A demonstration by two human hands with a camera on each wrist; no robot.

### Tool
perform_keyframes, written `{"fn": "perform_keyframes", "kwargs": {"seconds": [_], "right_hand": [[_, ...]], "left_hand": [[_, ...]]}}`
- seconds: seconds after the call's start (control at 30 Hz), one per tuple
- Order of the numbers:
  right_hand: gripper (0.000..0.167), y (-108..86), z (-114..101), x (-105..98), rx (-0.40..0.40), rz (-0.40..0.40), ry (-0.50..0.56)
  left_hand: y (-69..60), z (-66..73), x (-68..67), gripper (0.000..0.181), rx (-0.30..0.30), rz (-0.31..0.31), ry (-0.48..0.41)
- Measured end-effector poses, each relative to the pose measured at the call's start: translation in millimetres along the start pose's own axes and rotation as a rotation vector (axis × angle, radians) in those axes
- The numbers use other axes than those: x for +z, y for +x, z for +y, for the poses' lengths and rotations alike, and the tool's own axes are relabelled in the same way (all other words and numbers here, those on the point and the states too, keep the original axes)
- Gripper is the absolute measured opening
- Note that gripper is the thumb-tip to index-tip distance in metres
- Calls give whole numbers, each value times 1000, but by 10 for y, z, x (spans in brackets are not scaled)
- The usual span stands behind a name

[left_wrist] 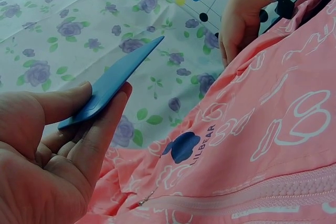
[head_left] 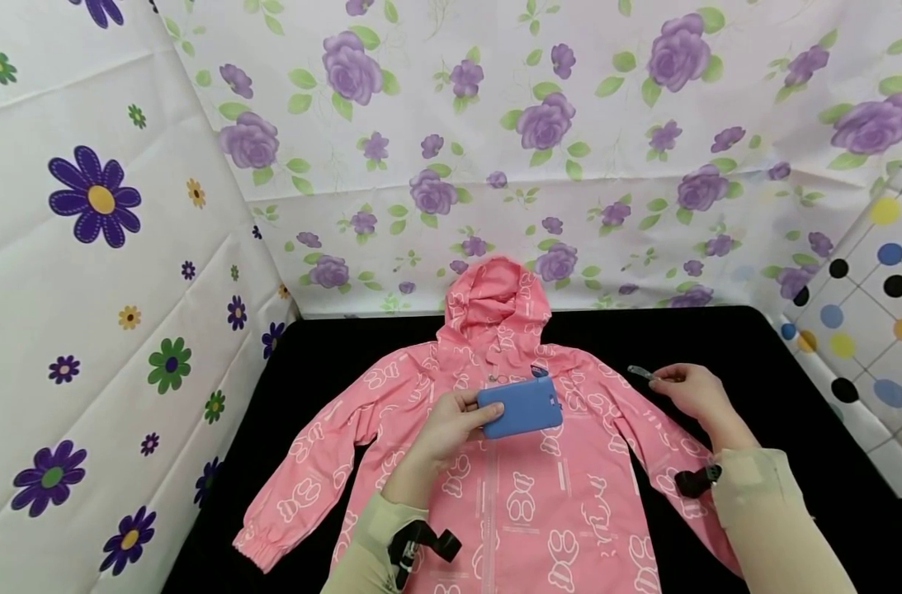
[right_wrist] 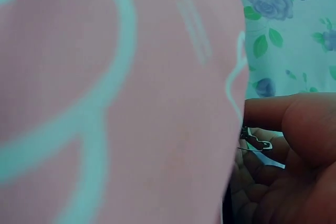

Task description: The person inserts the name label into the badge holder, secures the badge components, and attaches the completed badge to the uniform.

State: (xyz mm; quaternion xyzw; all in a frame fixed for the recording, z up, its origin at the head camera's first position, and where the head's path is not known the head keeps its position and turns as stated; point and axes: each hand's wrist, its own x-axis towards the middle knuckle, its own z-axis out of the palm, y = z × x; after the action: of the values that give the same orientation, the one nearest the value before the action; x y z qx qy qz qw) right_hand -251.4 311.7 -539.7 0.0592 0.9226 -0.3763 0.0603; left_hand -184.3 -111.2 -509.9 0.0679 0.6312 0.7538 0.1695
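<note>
A pink hooded jacket [head_left: 521, 495] with white bear prints lies spread out, front side up. Over its chest my left hand [head_left: 451, 422] pinches a flat blue card-like case [head_left: 520, 408] between thumb and fingers; the left wrist view shows the case [left_wrist: 113, 80] nearly edge-on above the jacket [left_wrist: 252, 114]. Beyond the sleeve on the right, my right hand [head_left: 697, 396] holds a small clear and metal piece [head_left: 640, 373] by its end. In the right wrist view, metal wire parts [right_wrist: 260, 142] show at the fingers, partly hidden by the jacket [right_wrist: 173, 103].
The jacket lies on a black surface [head_left: 332, 346]. A flowered cloth [head_left: 488, 148] hangs behind, another flowered sheet [head_left: 124, 289] stands at the left, and a dotted sheet [head_left: 866, 330] at the right. Black wrist cameras are strapped at both cuffs.
</note>
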Motion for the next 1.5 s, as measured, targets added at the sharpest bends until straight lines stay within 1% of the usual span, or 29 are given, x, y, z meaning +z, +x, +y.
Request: {"fn": "perform_keyframes", "kwargs": {"seconds": [0.17, 0.4, 0.53, 0.63, 0.8, 0.97, 1.03, 1.13, 1.17, 1.27, 1.4, 1.5], "right_hand": [[39, -42, -13, -10, -23, 2, 27], [45, -93, -24, 0, -50, 3, 90], [48, -142, -68, 13, -60, 13, 137], [51, -199, -132, 31, -62, 25, 187], [52, -302, -249, 86, -65, 75, 271], [52, -437, -377, 134, -73, 101, 306], [53, -493, -442, 154, -87, 105, 312], [51, -557, -542, 192, -121, 103, 359], [51, -573, -574, 204, -134, 99, 378], [49, -604, -663, 243, -164, 72, 457], [46, -631, -777, 275, -186, 52, 511], [44, -646, -867, 278, -197, 50, 526]], "left_hand": [[-7, -5, -4, 39, 15, -6, 5], [10, -4, -2, 37, -4, 5, -3], [17, -1, -2, 37, -10, 10, 0], [17, 0, -4, 37, -10, 9, 2], [9, -10, -13, 38, -1, -4, -1], [10, -22, -23, 38, 21, -14, -2], [11, -23, -25, 37, 23, -9, -5], [15, -14, -18, 37, 17, 4, -13], [15, -7, -14, 37, 6, 9, -22], [14, 4, -7, 37, -1, 21, -32], [8, 11, -7, 37, -1, 32, -34], [6, 15, -8, 37, 0, 45, -34]]}}
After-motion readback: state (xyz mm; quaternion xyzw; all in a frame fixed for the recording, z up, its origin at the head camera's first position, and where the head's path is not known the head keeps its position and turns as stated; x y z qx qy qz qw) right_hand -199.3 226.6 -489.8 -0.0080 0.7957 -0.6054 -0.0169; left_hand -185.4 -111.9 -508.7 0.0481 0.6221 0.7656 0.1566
